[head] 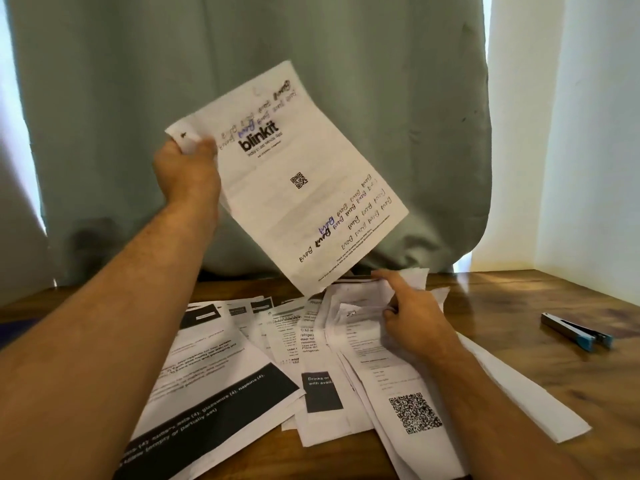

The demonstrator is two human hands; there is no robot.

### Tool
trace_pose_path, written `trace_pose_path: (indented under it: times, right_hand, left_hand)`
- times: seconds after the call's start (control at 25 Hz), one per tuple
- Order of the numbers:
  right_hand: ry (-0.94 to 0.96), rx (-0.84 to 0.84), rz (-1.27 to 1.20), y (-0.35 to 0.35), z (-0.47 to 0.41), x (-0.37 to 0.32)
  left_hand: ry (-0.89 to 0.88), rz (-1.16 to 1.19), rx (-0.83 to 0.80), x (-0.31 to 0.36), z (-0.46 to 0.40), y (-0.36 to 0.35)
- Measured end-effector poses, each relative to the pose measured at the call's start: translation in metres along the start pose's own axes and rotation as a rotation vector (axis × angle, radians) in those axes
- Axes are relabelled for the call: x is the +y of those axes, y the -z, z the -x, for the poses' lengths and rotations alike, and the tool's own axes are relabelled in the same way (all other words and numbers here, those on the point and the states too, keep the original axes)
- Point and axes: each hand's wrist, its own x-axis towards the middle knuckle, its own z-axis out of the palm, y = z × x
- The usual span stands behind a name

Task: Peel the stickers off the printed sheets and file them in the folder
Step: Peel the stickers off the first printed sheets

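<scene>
Desk: wooden, set against a grey-green curtain; no folder shows anywhere on it, so filing looks not yet begun.
Paper pile: many printed sheets spread loose across the near and middle desk, overlapping; most of the work seems left.
Raised sheet: held up above the far desk, tilted, printed with a logo, a small code and handwriting; no sticker can be made out on it.
Left hand: fingers closed on the raised sheet's upper left corner.
Right hand: on the right of the pile, fingers pinching crumpled sheets there, forefinger out.
Tool: small grey and blue, far right, well apart from the papers, untouched.
</scene>
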Motion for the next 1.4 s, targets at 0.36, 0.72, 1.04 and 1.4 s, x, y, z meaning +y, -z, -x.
trace_pose_path:
  times: [0.36, 0.72, 1.04, 1.4]
  right_hand:
    - [0.113, 0.098, -0.025, -0.001, -0.011, 0.006]
    - [0.197, 0.345, -0.312, 0.006, -0.012, 0.013]
    - [0.285, 0.339, -0.206, 0.023, -0.011, -0.028]
    - [0.444, 0.08, 0.233, -0.033, -0.072, -0.134]
  left_hand:
    - [0.368, -0.181, 0.045, -0.062, 0.014, 0.056]
    - [0.597, -0.361, 0.05, -0.142, 0.065, 0.111]
    - [0.558, -0.34, -0.215, -0.141, 0.071, 0.095]
    - [0.64, -0.231, -0.332, -0.15, 0.075, 0.093]
